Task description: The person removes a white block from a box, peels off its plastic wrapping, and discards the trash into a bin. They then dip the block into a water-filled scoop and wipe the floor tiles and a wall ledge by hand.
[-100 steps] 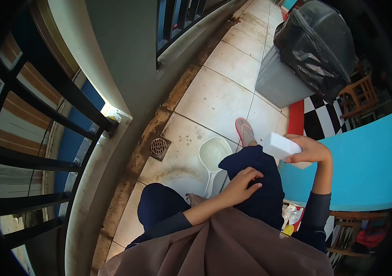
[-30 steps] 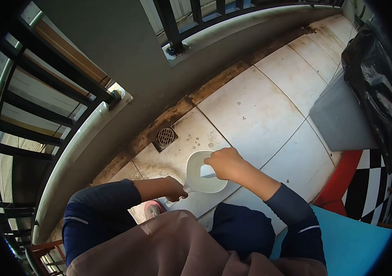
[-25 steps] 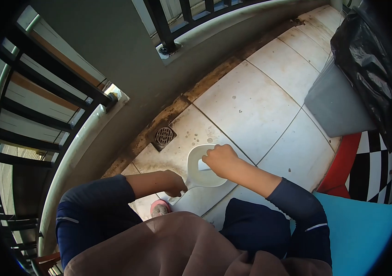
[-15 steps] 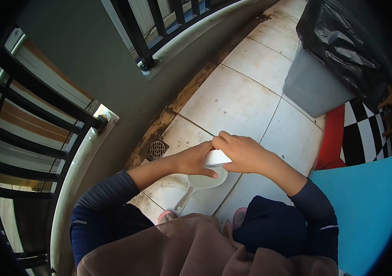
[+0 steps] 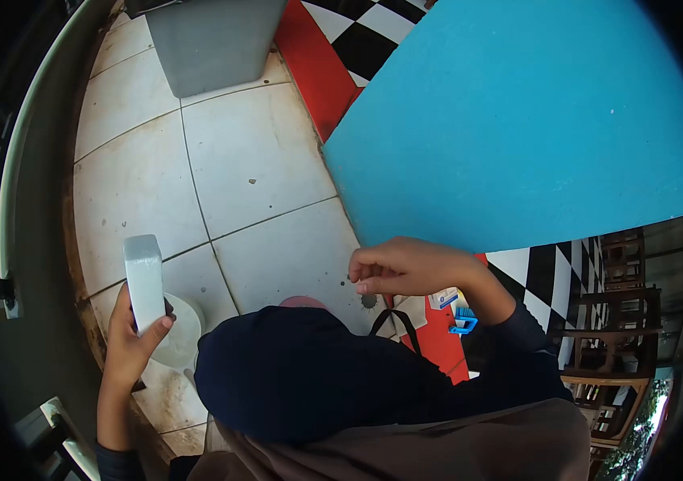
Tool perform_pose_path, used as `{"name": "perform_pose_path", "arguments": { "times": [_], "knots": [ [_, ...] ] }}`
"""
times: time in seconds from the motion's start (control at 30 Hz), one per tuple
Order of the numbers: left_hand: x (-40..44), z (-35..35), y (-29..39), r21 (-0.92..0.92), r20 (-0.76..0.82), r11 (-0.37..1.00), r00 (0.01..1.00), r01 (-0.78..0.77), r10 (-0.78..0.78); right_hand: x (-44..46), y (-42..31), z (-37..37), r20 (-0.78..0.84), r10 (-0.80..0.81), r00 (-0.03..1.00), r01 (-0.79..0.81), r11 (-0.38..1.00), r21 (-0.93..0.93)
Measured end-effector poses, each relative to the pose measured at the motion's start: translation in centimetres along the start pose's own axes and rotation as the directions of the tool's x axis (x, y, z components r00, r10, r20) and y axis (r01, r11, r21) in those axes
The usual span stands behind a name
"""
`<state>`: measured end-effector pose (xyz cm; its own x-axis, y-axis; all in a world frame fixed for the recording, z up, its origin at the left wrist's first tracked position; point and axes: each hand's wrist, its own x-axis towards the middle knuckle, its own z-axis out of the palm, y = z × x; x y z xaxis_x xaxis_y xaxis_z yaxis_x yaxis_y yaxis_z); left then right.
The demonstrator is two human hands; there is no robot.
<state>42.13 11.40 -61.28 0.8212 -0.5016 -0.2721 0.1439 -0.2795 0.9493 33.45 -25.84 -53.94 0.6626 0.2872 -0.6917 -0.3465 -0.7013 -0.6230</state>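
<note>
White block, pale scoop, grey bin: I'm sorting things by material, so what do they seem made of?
White block: possibly foam, perhaps plastic; smooth, with a wet-looking sheen, so I can't settle which. Pale scoop: likely moulded plastic, with a thin rim and soft gloss. Grey bin: probably rigid plastic, satin, its smooth walls evenly coloured.

daylight | pale floor tiles (image 5: pixel 265 144) bright | left wall (image 5: pixel 40 224) dim | fisheye bowing, black corners | mostly sharp
</note>
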Motion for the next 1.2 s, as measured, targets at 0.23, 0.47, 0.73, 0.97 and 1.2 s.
{"name": "perform_pose_path", "arguments": {
  "times": [0.23,0.47,0.73,0.97,1.2],
  "knots": [
    [3.3,2.6,1.1,0.274,0.056,0.961,0.997,0.033,-0.05,-7.7,20.8,2.5,-0.102,0.796,0.597,-0.748,0.506,-0.429],
    [2.0,3.7,0.5,0.272,0.099,0.961,0.991,0.059,-0.088,-12.5,30.8,1.3,0.233,0.955,0.182,-0.951,0.231,-0.204],
    [1.3,3.5,-0.9,0.324,0.049,0.937,0.987,0.13,-0.153,-15.0,43.6,5.9,0.211,0.977,-0.045,-0.961,0.015,-0.275],
    [1.6,3.6,-1.4,0.32,0.057,0.934,0.98,0.161,-0.188,-14.3,44.6,16.8,0.287,0.951,-0.113,-0.407,-0.308,0.86],
    [1.5,3.3,-1.5,0.296,0.04,0.932,0.973,0.208,-0.229,-9.7,48.8,21.9,0.093,0.995,0.03,0.038,-0.094,0.995]
  ]
}}
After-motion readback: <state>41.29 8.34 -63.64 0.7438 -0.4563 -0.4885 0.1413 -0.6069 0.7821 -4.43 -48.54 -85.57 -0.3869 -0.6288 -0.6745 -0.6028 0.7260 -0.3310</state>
